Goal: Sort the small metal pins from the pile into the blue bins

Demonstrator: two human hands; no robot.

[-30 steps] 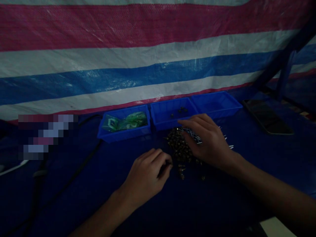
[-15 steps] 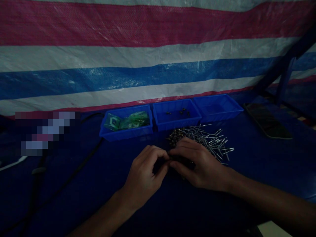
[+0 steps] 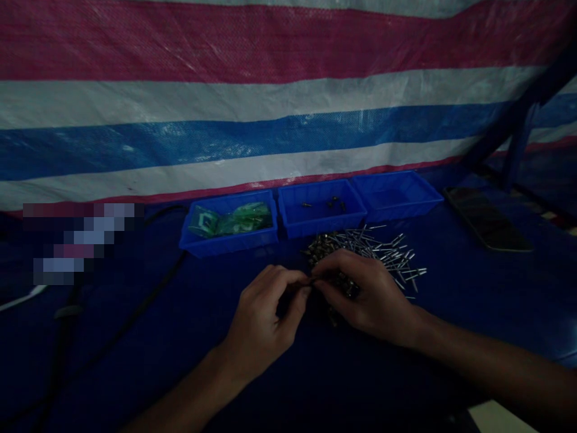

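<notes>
Fingertips and thumb of my left hand (image 3: 267,310) are pinched together, meeting those of my right hand (image 3: 367,294) in front of the bins. A small dark piece shows between the two pinches, too small and dim to name. My right hand is also closed in a pinch and partly covers a pile of thin metal pins (image 3: 396,258) with brass-coloured ends (image 3: 322,245), which look like rivets. Some of the brass-coloured pieces lie under and beside the right palm.
Three blue bins stand in a row: one with green plastic packets (image 3: 246,218), a middle bin (image 3: 315,225) with several small brass-coloured parts, and a right bin (image 3: 403,206). A phone (image 3: 489,219) lies right. A black cable (image 3: 139,316) runs left. Striped sheeting (image 3: 270,138) hangs behind.
My right hand's fingers have lifted slightly and arched, showing more of the pile beneath. The left hand stays nearly in place. The view has shifted a little.
</notes>
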